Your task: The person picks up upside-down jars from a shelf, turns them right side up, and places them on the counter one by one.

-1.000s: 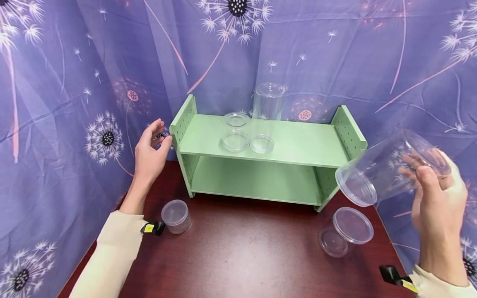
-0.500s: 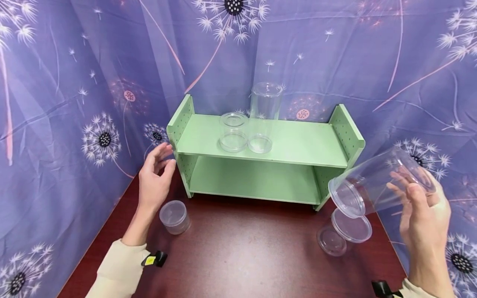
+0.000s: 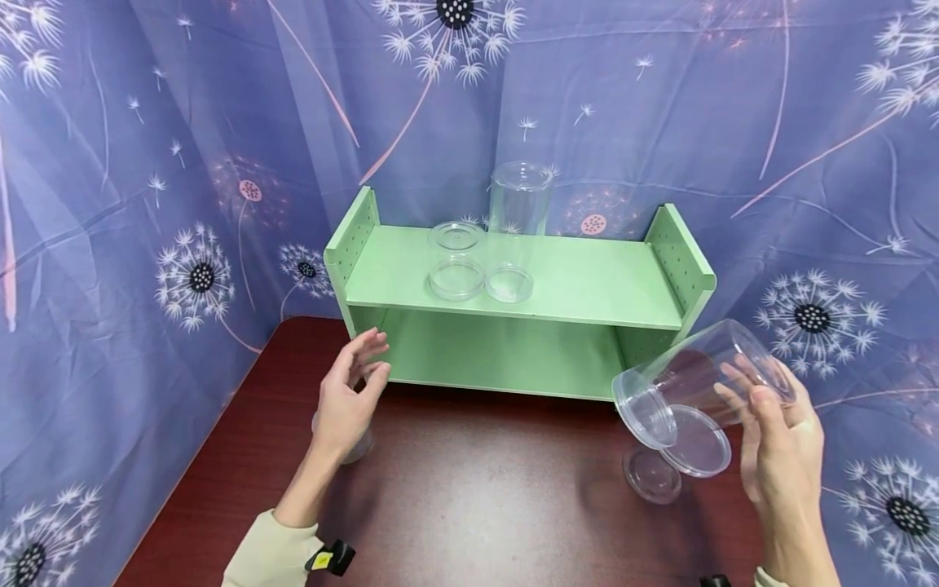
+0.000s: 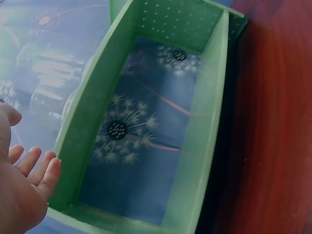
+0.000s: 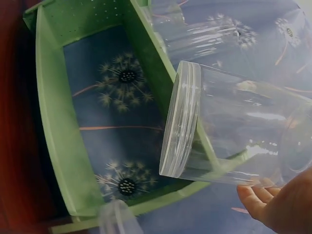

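Clear jar (image 3: 697,367): aloft, tilted, near the green shelf's (image 3: 594,281) right end; ringed end points left, lid or base hard to tell.
Right hand (image 3: 781,444): thumb and fingers curled round the jar's other end.
Left hand (image 3: 350,401): loosely open, holding nothing, well apart from jar.
Jar step: apparently mid-air handling.
Next move: likely calls for levelling jar, left hand closer.

Five jars (image 3: 689,375) (image 3: 456,265) (image 3: 519,228) (image 3: 700,444) (image 3: 362,447), one rack (image 3: 601,281), two hands (image 3: 348,408) (image 3: 786,440)
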Tool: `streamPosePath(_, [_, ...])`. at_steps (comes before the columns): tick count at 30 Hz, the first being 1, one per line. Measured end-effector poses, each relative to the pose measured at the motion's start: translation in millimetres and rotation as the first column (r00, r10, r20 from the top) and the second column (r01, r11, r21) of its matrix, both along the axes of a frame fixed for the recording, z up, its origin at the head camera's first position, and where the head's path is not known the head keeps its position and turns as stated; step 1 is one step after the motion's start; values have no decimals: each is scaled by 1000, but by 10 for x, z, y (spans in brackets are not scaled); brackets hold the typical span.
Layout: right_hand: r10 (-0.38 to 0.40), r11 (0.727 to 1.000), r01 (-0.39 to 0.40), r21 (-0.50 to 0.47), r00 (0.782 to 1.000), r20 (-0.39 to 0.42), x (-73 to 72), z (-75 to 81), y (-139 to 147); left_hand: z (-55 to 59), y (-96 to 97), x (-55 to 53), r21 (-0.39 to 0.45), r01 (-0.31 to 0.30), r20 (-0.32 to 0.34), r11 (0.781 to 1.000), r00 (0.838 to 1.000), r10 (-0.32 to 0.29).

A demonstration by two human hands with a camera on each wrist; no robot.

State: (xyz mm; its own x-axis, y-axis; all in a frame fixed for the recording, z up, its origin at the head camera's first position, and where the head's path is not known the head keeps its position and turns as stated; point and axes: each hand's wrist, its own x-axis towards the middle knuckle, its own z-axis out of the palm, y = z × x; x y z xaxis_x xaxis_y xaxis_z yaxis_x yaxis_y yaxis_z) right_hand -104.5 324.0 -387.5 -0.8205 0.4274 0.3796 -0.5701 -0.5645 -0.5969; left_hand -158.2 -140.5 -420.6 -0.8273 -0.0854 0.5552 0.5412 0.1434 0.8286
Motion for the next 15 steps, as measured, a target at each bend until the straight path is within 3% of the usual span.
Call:
streamPosePath(6, [56, 998, -55, 20, 998, -31, 13, -141, -110, -136, 94, 53, -24, 43, 27, 999, 999, -43])
streamPosePath(13, [42, 994, -42, 106, 999, 2, 43, -272, -273, -323, 202, 120, -18, 117, 87, 993, 990, -115])
streamPosePath(15, [65, 994, -63, 92, 998, -15, 49, -321, -326, -393, 241, 143, -20, 141, 101, 990, 985, -139])
